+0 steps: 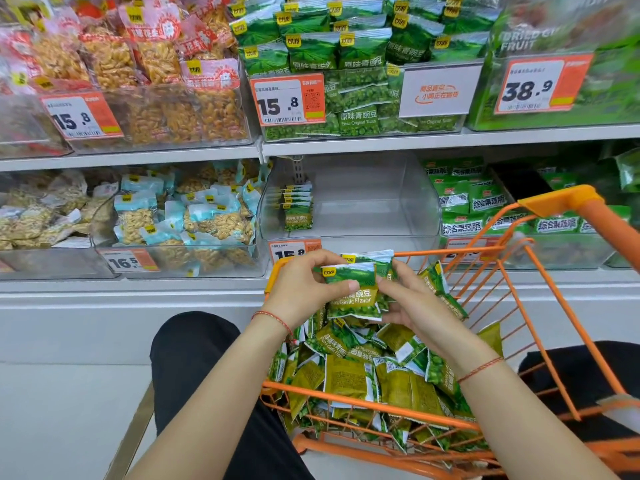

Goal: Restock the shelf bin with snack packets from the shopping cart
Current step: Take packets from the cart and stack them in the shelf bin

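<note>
Both hands (304,289) hold packet (353,292) upright

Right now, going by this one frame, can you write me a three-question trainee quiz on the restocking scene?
1. True or false: the clear bin on the lower shelf is already packed full.
2. Multiple choice: the garlic flavor packets are held by A) the left hand only, B) the right hand only, C) both hands.
3. Fill in: the loose packets lie heaped in the orange ____.

Key: 1 false, only a short row of packets stands at its left side; 2 C; 3 shopping cart.
</note>
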`<state>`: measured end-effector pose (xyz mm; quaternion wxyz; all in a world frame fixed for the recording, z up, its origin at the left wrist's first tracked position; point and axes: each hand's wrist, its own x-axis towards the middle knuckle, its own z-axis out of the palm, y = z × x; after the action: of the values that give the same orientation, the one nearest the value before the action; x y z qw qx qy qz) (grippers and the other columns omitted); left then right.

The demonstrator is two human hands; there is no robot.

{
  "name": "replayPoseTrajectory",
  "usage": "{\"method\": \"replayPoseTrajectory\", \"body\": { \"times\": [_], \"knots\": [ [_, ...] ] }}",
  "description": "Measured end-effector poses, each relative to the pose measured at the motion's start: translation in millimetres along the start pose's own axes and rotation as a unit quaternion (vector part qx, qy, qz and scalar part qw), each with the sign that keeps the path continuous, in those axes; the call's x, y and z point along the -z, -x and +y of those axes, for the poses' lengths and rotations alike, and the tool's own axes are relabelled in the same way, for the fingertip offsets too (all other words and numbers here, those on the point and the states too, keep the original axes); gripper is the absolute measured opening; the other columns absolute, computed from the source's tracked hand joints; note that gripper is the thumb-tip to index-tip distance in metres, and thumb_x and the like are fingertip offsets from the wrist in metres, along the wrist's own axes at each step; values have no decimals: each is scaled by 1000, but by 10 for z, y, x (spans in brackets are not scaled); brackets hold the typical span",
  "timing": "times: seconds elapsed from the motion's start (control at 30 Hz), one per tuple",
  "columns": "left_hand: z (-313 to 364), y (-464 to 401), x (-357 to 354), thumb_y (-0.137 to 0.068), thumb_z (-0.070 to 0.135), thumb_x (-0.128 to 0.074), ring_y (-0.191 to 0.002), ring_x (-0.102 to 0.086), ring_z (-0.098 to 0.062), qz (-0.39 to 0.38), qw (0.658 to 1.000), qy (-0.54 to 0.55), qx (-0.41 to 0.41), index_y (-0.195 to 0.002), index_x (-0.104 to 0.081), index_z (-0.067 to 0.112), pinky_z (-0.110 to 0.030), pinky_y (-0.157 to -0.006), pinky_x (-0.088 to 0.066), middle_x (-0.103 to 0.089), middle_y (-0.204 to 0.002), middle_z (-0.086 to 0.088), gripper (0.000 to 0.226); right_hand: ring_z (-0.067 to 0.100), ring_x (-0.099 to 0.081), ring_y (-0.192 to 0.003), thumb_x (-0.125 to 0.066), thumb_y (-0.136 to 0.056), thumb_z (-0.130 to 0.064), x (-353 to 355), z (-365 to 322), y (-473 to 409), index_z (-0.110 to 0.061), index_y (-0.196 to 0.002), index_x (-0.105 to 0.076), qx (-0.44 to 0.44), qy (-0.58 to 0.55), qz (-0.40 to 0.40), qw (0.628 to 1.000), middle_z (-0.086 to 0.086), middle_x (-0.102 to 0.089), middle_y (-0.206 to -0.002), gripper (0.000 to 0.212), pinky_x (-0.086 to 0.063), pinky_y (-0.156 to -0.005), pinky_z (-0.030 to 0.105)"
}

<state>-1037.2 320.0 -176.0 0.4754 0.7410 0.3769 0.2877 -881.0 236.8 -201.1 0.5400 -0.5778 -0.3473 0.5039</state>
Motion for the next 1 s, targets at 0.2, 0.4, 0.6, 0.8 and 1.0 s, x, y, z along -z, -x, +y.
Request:
{"method": "replayPoseTrajectory", "body": {
  "times": [0.2, 0.4, 0.6, 0.8, 1.0],
  "knots": [
    [66, -52, -62, -69, 26, -83, -56, -46, -3, 83, 996, -15, -20, -94, -56, 39, -26, -70, -50, -54, -98, 13, 39, 25, -30, -139, -73, -70, -53, 5, 22, -1, -23, -151, -17, 10, 41, 4, 999, 8, -23, -156, 103, -53, -60, 18],
    [111, -2, -176, -75, 17, -78, -78, -56, -1, 105, 991, 80, -16, -109, -57, 21, -11, -69, -49, -53, -95, 12, 40, 14, -33, -130, -70, -81, -29, -3, 14, -10, -16, -152, -7, 12, 5, 49, 999, 14, -18, -155, 96, -50, -63, 21],
    [44, 70, -218, -86, 35, -68, -117, -55, -11, -3, 999, 32, 8, -123, -59, 9, -31, -103, -42, -57, -129, 3, 46, 24, -33, -136, -62, -76, -42, 5, -10, -7, -15, -152, -6, 35, -48, 58, 997, 9, -20, -156, 98, -50, -67, 21],
    [66, 81, -245, -75, 58, -62, -91, -61, -38, 30, 999, 24, -1, -97, -67, 4, -56, -87, -49, -65, -99, -24, 58, 30, -46, -121, -41, -100, -26, 17, -33, -3, -29, -142, -27, 47, -110, 47, 992, -6, -42, -120, 45, -49, -70, 26],
    [69, 93, -295, -90, 51, -54, -75, -53, -8, 8, 999, -38, -27, -91, -62, 30, -28, -68, -40, -59, -86, 7, 22, 4, -52, -87, -41, -100, -23, 43, -34, -4, -34, -125, -34, 101, -30, 79, 991, -14, -49, -96, 28, -53, -63, 21]
  ]
}}
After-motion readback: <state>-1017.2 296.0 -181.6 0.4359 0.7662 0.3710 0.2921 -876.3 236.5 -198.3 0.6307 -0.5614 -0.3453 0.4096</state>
